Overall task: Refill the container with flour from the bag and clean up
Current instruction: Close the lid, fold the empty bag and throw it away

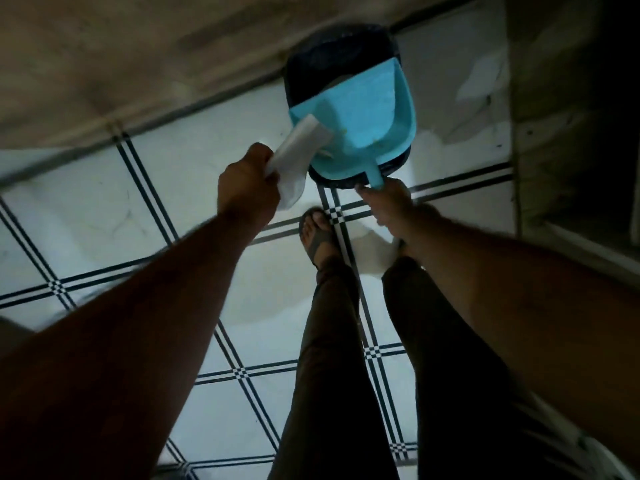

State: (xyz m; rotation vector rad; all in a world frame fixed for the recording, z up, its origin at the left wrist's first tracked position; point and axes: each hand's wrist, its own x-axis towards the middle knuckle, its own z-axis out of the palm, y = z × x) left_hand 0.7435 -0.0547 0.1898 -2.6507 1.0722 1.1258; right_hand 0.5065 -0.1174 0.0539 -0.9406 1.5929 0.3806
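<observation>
The right hand (388,202) is gripping the handle of a smooth light-blue plastic dustpan (356,116) over a dark round bin (332,53); left hand (247,183) fingers are clenching a crumpled white paper (298,157).

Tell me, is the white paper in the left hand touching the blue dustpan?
Touching. The head view shows the white paper in the left hand lying against the dustpan's near rim, with no gap.

I can't read any text, label, brand or no. anywhere in this view. The light-blue plastic dustpan (360,109) shows plain surfaces, the white paper-like piece (294,161) looks blank, and the white floor tiles w/ dark stripe lines (104,202) carry pattern only. Frame's dim & blurry.
</observation>
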